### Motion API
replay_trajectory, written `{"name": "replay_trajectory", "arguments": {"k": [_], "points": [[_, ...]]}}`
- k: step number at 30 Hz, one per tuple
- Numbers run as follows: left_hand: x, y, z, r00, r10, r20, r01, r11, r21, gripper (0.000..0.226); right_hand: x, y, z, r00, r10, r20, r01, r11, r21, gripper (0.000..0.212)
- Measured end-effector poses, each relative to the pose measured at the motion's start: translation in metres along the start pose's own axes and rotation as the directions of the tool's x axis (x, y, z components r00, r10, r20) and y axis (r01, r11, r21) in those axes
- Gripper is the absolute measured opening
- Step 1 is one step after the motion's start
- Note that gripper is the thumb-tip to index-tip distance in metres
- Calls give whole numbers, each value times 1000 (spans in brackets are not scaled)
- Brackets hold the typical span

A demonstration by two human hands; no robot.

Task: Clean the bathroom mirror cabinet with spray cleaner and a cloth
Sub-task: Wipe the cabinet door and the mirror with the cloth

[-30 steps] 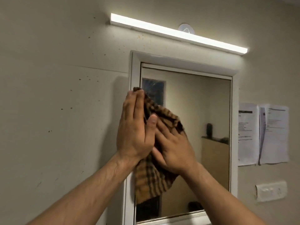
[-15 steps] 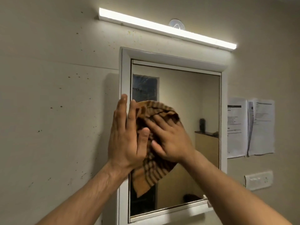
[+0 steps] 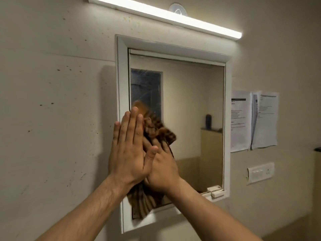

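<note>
left hand [image 3: 129, 146] lies flat, fingers straight and together, at the left edge of the mirror [image 3: 191, 101], over the checked cloth [image 3: 157, 130]. right hand [image 3: 162, 168] presses the cloth to the glass with flat fingers, partly hidden.

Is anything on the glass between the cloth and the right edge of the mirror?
Nothing visible. The mirror right of the cloth is bare glass; only a small white catch sits at its lower right corner.
</note>
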State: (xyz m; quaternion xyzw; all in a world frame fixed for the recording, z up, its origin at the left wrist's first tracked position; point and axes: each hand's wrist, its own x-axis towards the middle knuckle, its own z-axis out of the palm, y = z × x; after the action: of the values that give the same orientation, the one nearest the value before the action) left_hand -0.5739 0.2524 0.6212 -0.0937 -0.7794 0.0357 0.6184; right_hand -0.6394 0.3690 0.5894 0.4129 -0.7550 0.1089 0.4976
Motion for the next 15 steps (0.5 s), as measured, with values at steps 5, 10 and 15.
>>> {"name": "replay_trajectory", "arguments": {"k": [5, 10, 15], "points": [[-30, 12, 5, 969, 125, 211, -162, 972, 168, 81, -44, 53, -5, 998, 41, -47, -40, 999, 16, 55], [-48, 10, 7, 932, 170, 320, -245, 946, 211, 81, -99, 121, -7, 638, 756, -148, -751, 653, 100, 69], [-51, 21, 12, 933, 205, 295, -257, 955, 150, 80, -76, 62, 11, 532, 841, -97, -834, 541, 109, 65]]}}
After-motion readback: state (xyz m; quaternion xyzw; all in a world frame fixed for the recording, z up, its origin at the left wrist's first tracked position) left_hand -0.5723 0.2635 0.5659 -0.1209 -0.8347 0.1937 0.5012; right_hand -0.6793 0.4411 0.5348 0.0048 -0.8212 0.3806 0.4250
